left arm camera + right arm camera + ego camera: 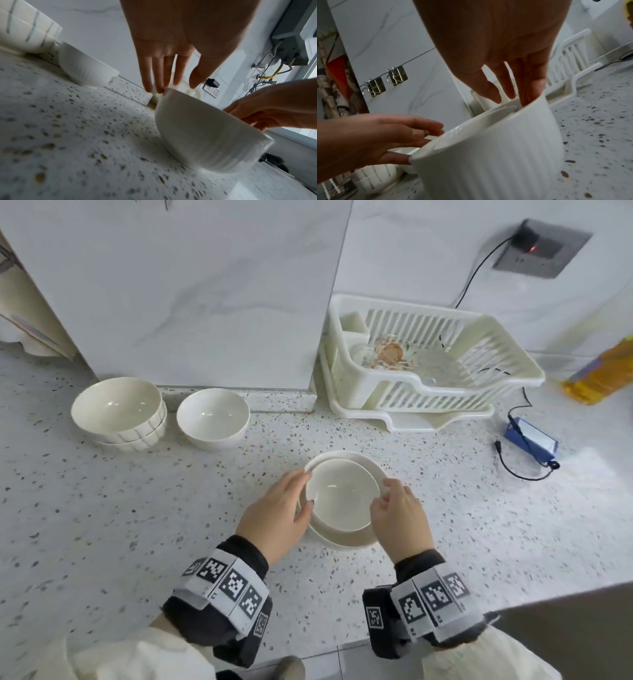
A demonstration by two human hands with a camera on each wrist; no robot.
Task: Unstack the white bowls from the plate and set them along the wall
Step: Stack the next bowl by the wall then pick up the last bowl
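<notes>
A smooth white top bowl sits nested in a ribbed white outer bowl at the middle of the speckled counter. My left hand lies against the top bowl's left rim, with fingers nearly straight in the left wrist view. My right hand pinches the right rim between thumb and fingers, and one finger reaches inside the ribbed bowl. By the wall stand a plain white bowl and a stack of ribbed bowls. Whether a plate lies under the middle stack is hidden.
A cream dish rack with a patterned dish stands at the back right. A blue device with a black cable lies right of it. A yellow bottle sits far right. The counter's front edge runs at lower right.
</notes>
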